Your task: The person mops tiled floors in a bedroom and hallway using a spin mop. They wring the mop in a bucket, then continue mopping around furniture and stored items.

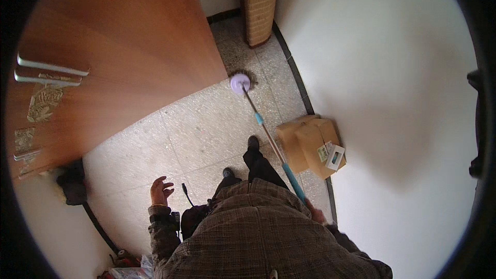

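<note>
Diagonally, mop [272,141] stretches lengthwise, lilac head [239,82] forward-left; right hand [315,212] gripping shaft [294,181], left hand [161,192] unclenched.

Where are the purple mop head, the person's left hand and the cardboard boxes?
Purple mop head [238,81]: head view, on its round top.
Left hand [160,194]: head view, on the middle of the hand.
Cardboard boxes [309,142]: head view, on bare brown cardboard.

Right hand [316,214] holding mop [270,139], left hand [160,192] half-curled
</note>
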`<action>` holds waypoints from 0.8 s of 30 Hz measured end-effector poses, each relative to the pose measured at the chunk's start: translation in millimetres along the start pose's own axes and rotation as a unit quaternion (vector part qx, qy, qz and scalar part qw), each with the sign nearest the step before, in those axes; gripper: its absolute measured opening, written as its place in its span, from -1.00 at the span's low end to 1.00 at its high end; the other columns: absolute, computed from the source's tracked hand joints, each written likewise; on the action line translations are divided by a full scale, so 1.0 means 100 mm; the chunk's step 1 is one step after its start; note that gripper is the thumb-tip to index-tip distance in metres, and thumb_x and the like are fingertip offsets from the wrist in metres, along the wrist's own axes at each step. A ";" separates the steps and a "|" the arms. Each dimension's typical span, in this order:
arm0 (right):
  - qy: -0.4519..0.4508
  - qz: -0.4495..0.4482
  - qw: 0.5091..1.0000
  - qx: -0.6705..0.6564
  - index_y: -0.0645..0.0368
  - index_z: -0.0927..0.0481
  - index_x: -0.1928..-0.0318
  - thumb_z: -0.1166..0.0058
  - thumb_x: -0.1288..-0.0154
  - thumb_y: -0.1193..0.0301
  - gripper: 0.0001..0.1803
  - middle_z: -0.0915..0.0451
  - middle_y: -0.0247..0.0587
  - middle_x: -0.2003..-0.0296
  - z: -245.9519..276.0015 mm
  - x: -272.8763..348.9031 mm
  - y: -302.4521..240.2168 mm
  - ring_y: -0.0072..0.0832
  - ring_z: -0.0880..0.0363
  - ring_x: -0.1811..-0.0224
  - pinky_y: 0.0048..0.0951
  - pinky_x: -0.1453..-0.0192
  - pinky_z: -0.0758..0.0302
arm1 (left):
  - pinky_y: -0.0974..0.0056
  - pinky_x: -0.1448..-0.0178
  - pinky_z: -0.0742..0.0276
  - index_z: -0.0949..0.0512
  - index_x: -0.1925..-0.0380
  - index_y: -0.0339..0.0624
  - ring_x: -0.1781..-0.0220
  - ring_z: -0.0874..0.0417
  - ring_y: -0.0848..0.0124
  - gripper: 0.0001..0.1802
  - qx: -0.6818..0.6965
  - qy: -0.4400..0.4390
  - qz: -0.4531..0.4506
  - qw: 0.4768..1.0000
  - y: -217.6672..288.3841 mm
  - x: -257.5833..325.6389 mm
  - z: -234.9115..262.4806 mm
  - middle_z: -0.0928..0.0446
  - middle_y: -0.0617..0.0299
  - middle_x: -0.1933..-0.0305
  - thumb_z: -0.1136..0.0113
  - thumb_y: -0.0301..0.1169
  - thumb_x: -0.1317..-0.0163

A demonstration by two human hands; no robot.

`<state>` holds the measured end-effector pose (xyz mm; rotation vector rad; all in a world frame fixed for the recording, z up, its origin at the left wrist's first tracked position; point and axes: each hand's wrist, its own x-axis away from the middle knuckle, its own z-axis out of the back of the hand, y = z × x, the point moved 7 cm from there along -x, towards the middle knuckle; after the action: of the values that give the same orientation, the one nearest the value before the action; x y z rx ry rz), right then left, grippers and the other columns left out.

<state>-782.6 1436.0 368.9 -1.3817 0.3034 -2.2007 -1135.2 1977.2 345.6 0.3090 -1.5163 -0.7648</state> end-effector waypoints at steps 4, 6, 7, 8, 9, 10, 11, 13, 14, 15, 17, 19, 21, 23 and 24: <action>0.009 0.033 0.999 0.024 -0.14 0.11 -0.44 -0.07 -0.09 0.38 -0.07 -0.58 0.15 0.45 -0.21 0.50 0.02 0.05 -0.59 0.42 -0.04 0.38 -0.47 | 0.27 0.30 -0.64 -0.44 -0.02 -0.17 0.54 -0.59 0.40 -0.67 -0.005 0.011 0.010 1.000 -0.23 -0.05 0.25 -0.61 -0.01 0.33 0.12 -0.31 -0.35; 0.011 0.028 0.998 0.051 -0.14 0.13 -0.44 -0.05 -0.09 0.45 -0.06 -0.57 0.21 0.44 -0.21 0.31 -0.14 0.11 -0.58 0.37 0.01 0.35 -0.47 | 0.29 0.32 -0.64 -0.45 -0.02 -0.18 0.55 -0.59 0.40 -0.67 -0.003 -0.016 0.018 1.000 -0.32 -0.12 0.46 -0.61 -0.01 0.34 0.12 -0.31 -0.34; -0.010 -0.016 0.997 0.076 -0.16 0.17 -0.43 -0.03 -0.08 0.48 -0.05 -0.57 0.25 0.41 -0.27 0.16 -0.17 0.18 -0.56 0.33 0.07 0.32 -0.45 | 0.30 0.33 -0.64 -0.45 -0.01 -0.18 0.55 -0.59 0.40 -0.67 -0.004 -0.024 0.013 1.000 -0.40 -0.09 0.58 -0.61 -0.01 0.34 0.12 -0.31 -0.33; 0.007 0.000 0.997 0.071 -0.16 0.15 -0.43 -0.04 -0.06 0.48 -0.05 -0.57 0.26 0.39 -0.29 0.03 -0.33 0.21 -0.55 0.30 0.10 0.29 -0.44 | 0.30 0.35 -0.64 -0.45 -0.01 -0.18 0.54 -0.60 0.39 -0.67 -0.008 -0.018 0.002 1.000 -0.46 -0.05 0.76 -0.61 -0.02 0.34 0.11 -0.31 -0.32; 0.032 -0.021 0.996 0.085 -0.14 0.10 -0.42 -0.06 -0.05 0.46 -0.07 -0.57 0.26 0.38 -0.36 -0.15 -0.46 0.20 -0.55 0.27 0.08 0.26 -0.46 | 0.29 0.35 -0.64 -0.45 -0.01 -0.17 0.54 -0.61 0.38 -0.67 0.000 -0.002 0.012 1.000 -0.56 -0.01 0.95 -0.62 -0.02 0.34 0.10 -0.30 -0.32; 0.042 0.008 0.997 0.058 -0.13 0.07 -0.41 -0.08 -0.05 0.44 -0.08 -0.57 0.29 0.35 -0.41 -0.30 -0.64 0.22 -0.54 0.23 0.07 0.22 -0.47 | 0.29 0.34 -0.64 -0.46 -0.01 -0.16 0.53 -0.61 0.38 -0.67 0.009 0.007 0.011 1.000 -0.63 0.03 1.16 -0.62 -0.02 0.34 0.09 -0.29 -0.32; 0.077 0.019 0.996 0.039 -0.07 0.00 -0.40 -0.10 -0.04 0.42 -0.10 -0.56 0.33 0.30 -0.48 -0.44 -0.81 0.21 -0.54 0.23 0.06 0.20 -0.48 | 0.30 0.34 -0.63 -0.46 0.00 -0.15 0.53 -0.61 0.39 -0.68 0.029 0.005 0.010 1.000 -0.70 0.07 1.34 -0.62 0.00 0.34 0.09 -0.30 -0.32; 0.046 -0.021 0.998 0.043 -0.11 0.02 -0.41 -0.09 -0.05 0.43 -0.10 -0.58 0.29 0.29 -0.77 -0.15 -0.94 0.18 -0.56 0.21 0.04 0.16 -0.49 | 0.33 0.36 -0.62 -0.47 0.00 -0.16 0.54 -0.61 0.40 -0.69 0.049 0.039 0.004 0.998 -0.91 0.28 1.74 -0.62 0.02 0.35 0.11 -0.33 -0.32; 0.037 -0.024 0.998 0.043 -0.13 0.03 -0.42 -0.09 -0.05 0.44 -0.09 -0.59 0.28 0.28 -0.88 -0.14 -1.01 0.17 -0.57 0.20 0.03 0.14 -0.50 | 0.34 0.36 -0.62 -0.47 0.00 -0.16 0.54 -0.61 0.40 -0.69 0.056 0.050 -0.010 0.997 -0.94 0.30 1.92 -0.62 0.02 0.35 0.12 -0.34 -0.33; 0.060 0.014 0.996 0.057 -0.09 0.02 -0.42 -0.12 -0.04 0.42 -0.08 -0.59 0.27 0.26 -0.91 -0.03 -1.12 0.14 -0.58 0.17 0.00 0.11 -0.52 | 0.36 0.36 -0.62 -0.47 0.01 -0.17 0.51 -0.62 0.39 -0.69 0.059 0.048 -0.008 0.997 -0.98 0.33 2.06 -0.62 0.02 0.34 0.12 -0.35 -0.33; 0.042 0.019 0.997 0.061 -0.07 0.03 -0.42 -0.14 -0.04 0.41 -0.06 -0.59 0.28 0.24 -0.92 0.22 -1.13 0.13 -0.58 0.16 -0.04 0.10 -0.52 | 0.32 0.33 -0.63 -0.47 -0.01 -0.18 0.50 -0.62 0.39 -0.68 0.089 0.040 -0.024 0.995 -0.96 0.42 2.14 -0.62 0.04 0.33 0.10 -0.36 -0.32; 0.028 -0.004 0.996 0.080 -0.05 0.02 -0.42 -0.17 -0.03 0.38 -0.06 -0.59 0.26 0.22 -0.93 0.41 -1.12 0.11 -0.58 0.13 -0.13 0.08 -0.53 | 0.33 0.31 -0.63 -0.46 -0.02 -0.19 0.43 -0.64 0.38 -0.68 0.121 0.009 -0.067 0.990 -0.76 0.50 2.03 -0.62 0.06 0.31 0.08 -0.35 -0.32; 0.011 0.031 0.996 0.080 -0.03 0.01 -0.42 -0.19 -0.03 0.37 -0.06 -0.58 0.26 0.19 -0.95 0.50 -1.20 0.09 -0.58 0.11 -0.16 0.05 -0.52 | 0.35 0.29 -0.61 -0.46 -0.02 -0.20 0.31 -0.66 0.36 -0.68 0.095 -0.041 -0.087 0.991 -0.48 0.64 1.73 -0.61 0.08 0.28 0.04 -0.31 -0.33; 0.010 0.055 0.996 0.067 -0.02 -0.01 -0.41 -0.21 -0.03 0.35 -0.06 -0.57 0.28 0.15 -0.93 0.50 -1.30 0.06 -0.58 0.07 -0.18 0.03 -0.52 | 0.36 0.31 -0.57 -0.44 -0.02 -0.23 0.31 -0.65 0.37 -0.68 0.074 -0.097 -0.181 0.976 0.00 0.76 1.28 -0.60 0.11 0.29 0.08 -0.33 -0.35; 0.007 0.061 0.995 0.075 -0.02 0.00 -0.41 -0.22 -0.03 0.34 -0.05 -0.57 0.28 0.14 -0.92 0.46 -1.35 0.05 -0.58 0.06 -0.18 0.03 -0.52 | 0.35 0.32 -0.56 -0.43 -0.01 -0.24 0.32 -0.65 0.36 -0.70 0.042 -0.151 -0.192 0.969 0.22 0.81 1.03 -0.60 0.11 0.31 0.13 -0.37 -0.36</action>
<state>-921.9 1517.4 422.7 -1.2349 0.2155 -2.0889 -1238.5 1970.9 429.9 0.5812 -1.8040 -1.0921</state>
